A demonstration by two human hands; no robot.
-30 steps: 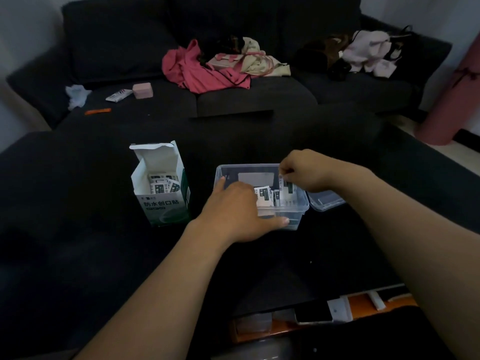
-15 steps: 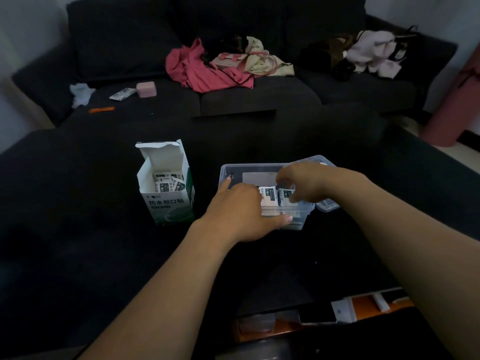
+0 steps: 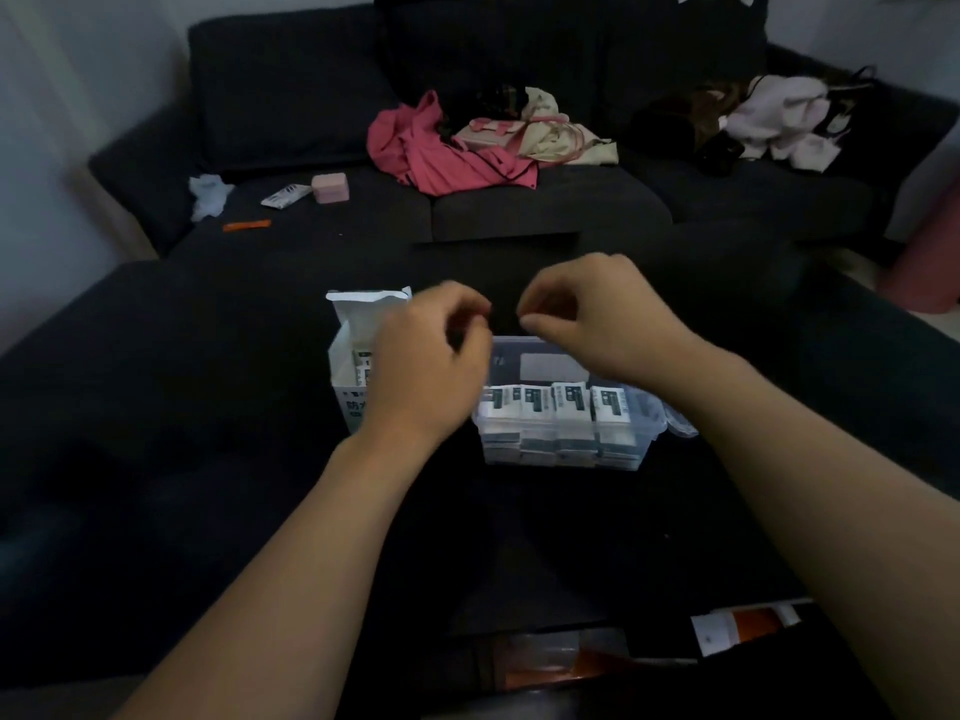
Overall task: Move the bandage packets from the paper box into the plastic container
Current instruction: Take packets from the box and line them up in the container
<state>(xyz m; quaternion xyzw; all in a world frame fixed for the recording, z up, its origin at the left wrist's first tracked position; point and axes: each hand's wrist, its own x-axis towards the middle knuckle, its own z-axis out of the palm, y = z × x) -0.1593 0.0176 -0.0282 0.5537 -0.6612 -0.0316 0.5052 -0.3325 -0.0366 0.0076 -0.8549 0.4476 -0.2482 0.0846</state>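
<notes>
Left hand (image 3: 426, 366) raised above the near-left of the clear plastic container (image 3: 563, 449), fingers loosely curled, nothing visibly held. Right hand (image 3: 597, 319) lifted likewise, just right of it, fingertips drawn together near the thumb; no packet seen between them, though blur leaves that uncertain. Half a second ago both low at the container, the left bracing its near wall, the right pressing packets down inside; now both up and clear of it. Below the hands, a tidy row of white-and-dark bandage packets (image 3: 558, 407) standing upright inside the container, packed side by side. Just left, partly hidden behind the left hand, the white paper box (image 3: 345, 376) with its torn flap open, a few more packets (image 3: 362, 367) showing inside. Judged from this: one batch settled, more left to fetch, with the left hand nearest the box. Beyond, a dark sofa (image 3: 545, 210) with a pink garment (image 3: 431, 153).
</notes>
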